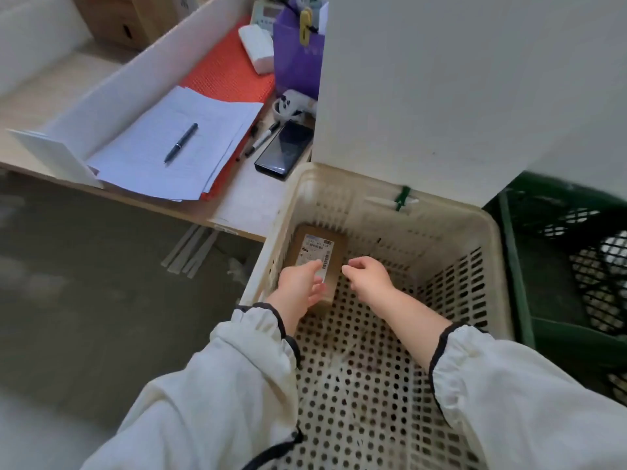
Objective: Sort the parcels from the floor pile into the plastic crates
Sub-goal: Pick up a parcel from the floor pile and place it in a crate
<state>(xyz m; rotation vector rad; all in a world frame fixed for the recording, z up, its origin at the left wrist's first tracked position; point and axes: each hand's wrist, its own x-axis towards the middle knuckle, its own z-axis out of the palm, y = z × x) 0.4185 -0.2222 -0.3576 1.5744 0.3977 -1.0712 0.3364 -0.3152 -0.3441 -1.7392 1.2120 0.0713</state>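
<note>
A small brown cardboard parcel (334,249) with a white shipping label lies inside the cream perforated crate (451,212), against its left wall at the far left corner. My left hand (298,283) is on the parcel's near end, with one digit stretched over the label and the others curled at its edge. My right hand (368,276) hovers just right of the parcel, fingers loosely curled, holding nothing and not touching it. Both arms, in cream sleeves, reach into the crate.
A dark green crate (559,266) stands to the right of the cream one. A white panel (458,96) rises behind both. To the left, a low desk (251,201) holds papers with a pen (181,142), a phone (285,149), markers and a purple bag (297,56). Grey floor (84,283) lies left.
</note>
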